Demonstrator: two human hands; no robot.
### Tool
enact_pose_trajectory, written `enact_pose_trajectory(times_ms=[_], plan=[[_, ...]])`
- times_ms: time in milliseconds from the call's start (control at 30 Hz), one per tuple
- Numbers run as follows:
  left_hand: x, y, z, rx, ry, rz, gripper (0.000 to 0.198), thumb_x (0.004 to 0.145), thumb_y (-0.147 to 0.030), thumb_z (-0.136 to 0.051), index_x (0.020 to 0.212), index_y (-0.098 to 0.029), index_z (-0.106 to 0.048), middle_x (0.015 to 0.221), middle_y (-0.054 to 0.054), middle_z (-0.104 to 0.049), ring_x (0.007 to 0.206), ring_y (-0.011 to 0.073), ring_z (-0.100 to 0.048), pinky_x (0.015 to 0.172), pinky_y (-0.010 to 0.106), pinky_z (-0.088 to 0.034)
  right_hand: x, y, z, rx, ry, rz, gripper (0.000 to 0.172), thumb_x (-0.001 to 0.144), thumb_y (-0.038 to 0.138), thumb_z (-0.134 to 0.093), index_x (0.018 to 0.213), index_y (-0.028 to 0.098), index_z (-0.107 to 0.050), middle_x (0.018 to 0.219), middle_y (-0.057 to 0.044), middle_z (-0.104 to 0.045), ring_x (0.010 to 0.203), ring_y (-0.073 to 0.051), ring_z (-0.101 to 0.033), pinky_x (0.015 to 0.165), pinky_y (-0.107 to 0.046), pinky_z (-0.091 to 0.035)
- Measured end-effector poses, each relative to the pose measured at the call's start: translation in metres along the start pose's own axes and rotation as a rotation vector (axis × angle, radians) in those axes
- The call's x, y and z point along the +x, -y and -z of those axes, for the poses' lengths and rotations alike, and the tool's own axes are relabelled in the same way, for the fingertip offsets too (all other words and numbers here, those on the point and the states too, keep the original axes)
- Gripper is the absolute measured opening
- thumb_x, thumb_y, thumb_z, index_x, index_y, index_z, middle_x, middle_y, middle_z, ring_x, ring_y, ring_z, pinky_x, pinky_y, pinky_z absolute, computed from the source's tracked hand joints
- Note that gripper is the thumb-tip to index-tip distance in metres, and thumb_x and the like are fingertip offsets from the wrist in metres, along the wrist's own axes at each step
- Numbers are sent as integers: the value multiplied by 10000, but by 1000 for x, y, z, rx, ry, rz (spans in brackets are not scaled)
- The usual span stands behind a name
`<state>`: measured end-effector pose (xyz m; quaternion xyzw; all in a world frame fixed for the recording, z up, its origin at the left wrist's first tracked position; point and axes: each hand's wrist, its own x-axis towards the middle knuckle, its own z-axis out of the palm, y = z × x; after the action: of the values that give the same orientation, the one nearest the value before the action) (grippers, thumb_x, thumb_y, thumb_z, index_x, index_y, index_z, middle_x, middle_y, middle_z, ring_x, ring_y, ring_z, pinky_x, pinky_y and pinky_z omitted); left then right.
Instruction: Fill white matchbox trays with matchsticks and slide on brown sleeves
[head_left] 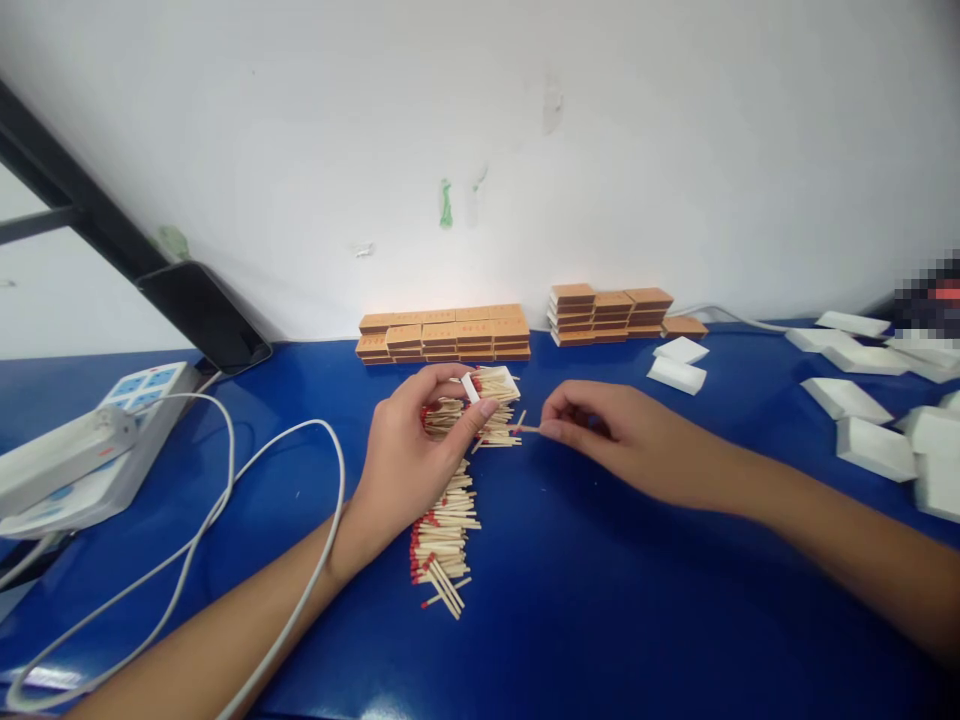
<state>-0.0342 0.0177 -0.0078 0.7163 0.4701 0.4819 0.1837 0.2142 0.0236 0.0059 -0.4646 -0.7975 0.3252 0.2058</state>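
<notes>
Matches (pixel 448 525) look light, stiff and easily snapped, best taken mid-stick; the right hand (pixel 619 430) pinches one match (pixel 529 429), the left hand (pixel 412 435) grips a white tray (pixel 470 388).

Bare wooden matches (pixel 448 525), smooth glossy tabletop (pixel 637 610)
The card tray (pixel 470 387) looks matt; the power strip (pixel 154 432) is smooth plastic.

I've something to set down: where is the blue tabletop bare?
Widest: the blue tabletop right of the matches, nearer than the right forearm. Smaller: beyond that forearm, between the two groups of white trays. Crowded: far right, with trays; far left, with power strip and cable.
</notes>
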Motion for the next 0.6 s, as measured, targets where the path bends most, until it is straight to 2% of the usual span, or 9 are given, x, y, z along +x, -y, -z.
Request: enact_pose_trajectory(times_ms=[67, 133, 233, 433, 600], plan=[[0, 0, 0, -5, 4, 1, 297, 918, -372, -805, 1159, -233, -700, 1036, 20, -798, 962, 192, -771, 861, 300, -605, 0, 2, 11, 228, 111, -136, 411, 994, 613, -575, 930, 212, -635, 727, 14, -548, 621, -132, -462, 548, -274, -355], [0, 0, 0, -21, 14, -1, 284, 921, -365, -802, 1150, -232, -700, 1040, 20, -801, 981, 193, -777, 852, 289, -611, 0, 2, 17, 429, 188, -221, 470, 929, 672, -650, 874, 208, -603, 673, 46, -464, 573, -106, -374, 503, -262, -277], [1, 0, 0, -26, 23, -14, 273, 927, -362, -797, 1147, -234, -699, 1038, 13, -804, 975, 181, -780, 856, 275, -613, 1, 2, 19, 578, 184, -283, 507, 851, 674, -750, 801, 205, -563, 670, 61, -420, 574, -90, -324, 498, -261, -228], [-1, 0, 0, 15, 51, -14, 310, 920, -394, -801, 1167, -233, -704, 1047, 23, -813, 975, 194, -783, 849, 292, -620, 2, -1, 19, 556, 156, -332, 509, 845, 666, -759, 782, 202, -560, 677, 53, -454, 591, -91, -339, 514, -260, -240], [-2, -1, 1, 18, 59, -43, 322, 918, -375, -807, 1185, -226, -705, 1043, 37, -815, 961, 202, -786, 860, 308, -628, 2, 0, 16, 400, 87, -268, 426, 905, 626, -708, 892, 204, -656, 675, 46, -498, 595, -105, -403, 533, -259, -309]])
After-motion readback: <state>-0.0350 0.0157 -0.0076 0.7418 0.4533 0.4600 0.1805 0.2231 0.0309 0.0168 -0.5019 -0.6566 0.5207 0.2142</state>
